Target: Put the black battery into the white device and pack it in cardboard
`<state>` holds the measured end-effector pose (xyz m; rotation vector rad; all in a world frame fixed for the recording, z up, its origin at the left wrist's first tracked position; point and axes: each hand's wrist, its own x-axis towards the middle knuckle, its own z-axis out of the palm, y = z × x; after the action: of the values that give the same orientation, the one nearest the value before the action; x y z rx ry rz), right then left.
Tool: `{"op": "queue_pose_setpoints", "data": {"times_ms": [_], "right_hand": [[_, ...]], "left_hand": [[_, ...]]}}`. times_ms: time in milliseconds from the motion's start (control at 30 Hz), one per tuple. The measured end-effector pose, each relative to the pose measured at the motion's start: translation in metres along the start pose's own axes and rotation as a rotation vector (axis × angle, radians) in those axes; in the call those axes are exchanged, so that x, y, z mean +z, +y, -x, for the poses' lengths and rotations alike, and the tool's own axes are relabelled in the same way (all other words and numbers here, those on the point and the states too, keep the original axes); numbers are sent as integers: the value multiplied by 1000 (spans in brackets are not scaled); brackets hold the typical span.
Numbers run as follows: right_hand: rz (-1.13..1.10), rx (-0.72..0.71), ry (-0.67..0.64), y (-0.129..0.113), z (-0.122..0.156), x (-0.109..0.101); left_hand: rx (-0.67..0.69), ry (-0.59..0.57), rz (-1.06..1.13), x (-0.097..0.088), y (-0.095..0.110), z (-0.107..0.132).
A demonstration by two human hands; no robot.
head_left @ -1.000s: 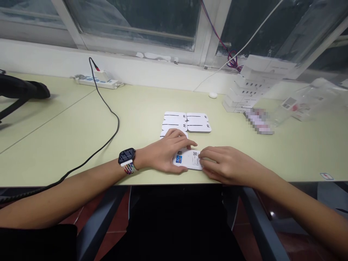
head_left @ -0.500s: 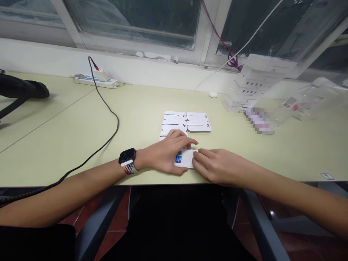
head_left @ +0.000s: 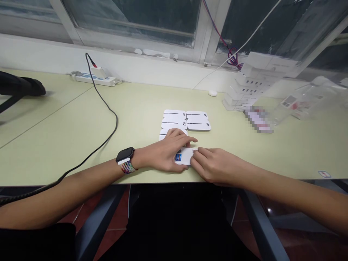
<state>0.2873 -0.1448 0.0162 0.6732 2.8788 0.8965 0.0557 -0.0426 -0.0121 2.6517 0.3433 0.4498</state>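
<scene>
A white flat piece (head_left: 187,158) with a blue label lies near the front edge of the table. My left hand (head_left: 165,152) holds its left end, the thumb along the near side and the fingers arched over the far side. The fingers of my right hand (head_left: 210,163) are bent and pressed together on the right end, which they cover. A small greyish spot shows by those fingertips, too small to name. Just beyond are several white rounded pieces (head_left: 174,123) with black lines and a letter on them, laid in two columns; my left hand partly hides the nearest.
A black cable (head_left: 116,119) runs across the table (head_left: 141,98) from a power strip (head_left: 95,78) and passes by my left forearm. At the back right stand stacked white boxes (head_left: 251,83), a blurred-out packet (head_left: 258,119) and a clear plastic bag (head_left: 307,98). A small white round object (head_left: 212,93) lies by the wall.
The right hand has shifted slightly left along the white piece, covering a little more of its right end. The left hand keeps its hold. The whole view has moved slightly.
</scene>
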Motion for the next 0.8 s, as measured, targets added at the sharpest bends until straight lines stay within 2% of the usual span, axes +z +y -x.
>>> {"op": "queue_pose_setpoints", "data": {"times_ms": [233,367,467,633,733,800], "right_hand": [[-207,22,-146,7,3,-6],[-498,103,-121,24,18,-5],[-636,137,-97,35,27,1],[-613,69,-65,45,26,5],[-531,66,22,47,24,4],[-487,117,97,46,25,5]], "left_hand": [[-17,2,-2,-1,3,0],[-12,9,11,-2,2,0],[5,2,13,-3,2,0],[18,-25,23,-5,2,1],[1,-26,46,-5,1,1],[-23,-10,68,-4,0,2]]}}
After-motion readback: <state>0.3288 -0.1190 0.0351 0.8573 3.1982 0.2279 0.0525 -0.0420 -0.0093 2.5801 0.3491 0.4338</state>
